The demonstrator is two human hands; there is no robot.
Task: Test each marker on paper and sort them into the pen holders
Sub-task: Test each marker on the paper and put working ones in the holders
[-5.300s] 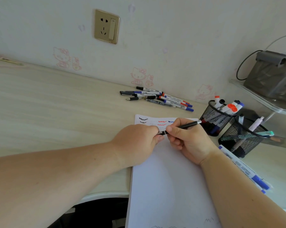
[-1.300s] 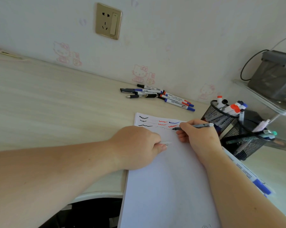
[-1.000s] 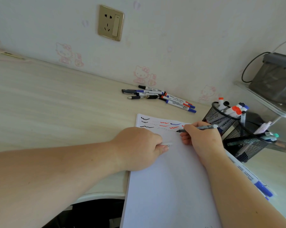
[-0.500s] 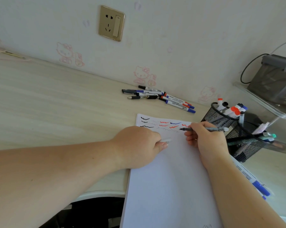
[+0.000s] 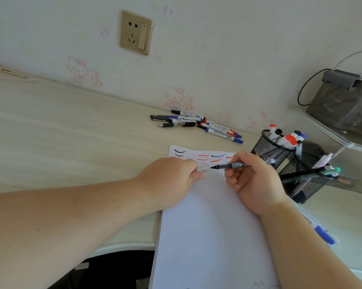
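Right hand (image 5: pixel 257 182) fingers clamped on pen (image 5: pixel 228 165), long axis level, tip pointing left toward clear cap (image 5: pixel 203 169) pinched in left hand (image 5: pixel 171 180), just beside.

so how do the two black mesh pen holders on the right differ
The farther black mesh pen holder stands upright, holding white markers with red, black and blue caps. The nearer black mesh pen holder tilts toward the person, holding a black pen, a teal-tipped one and a pale lilac one. Both are round wire-mesh cups, side by side at the paper's right edge.
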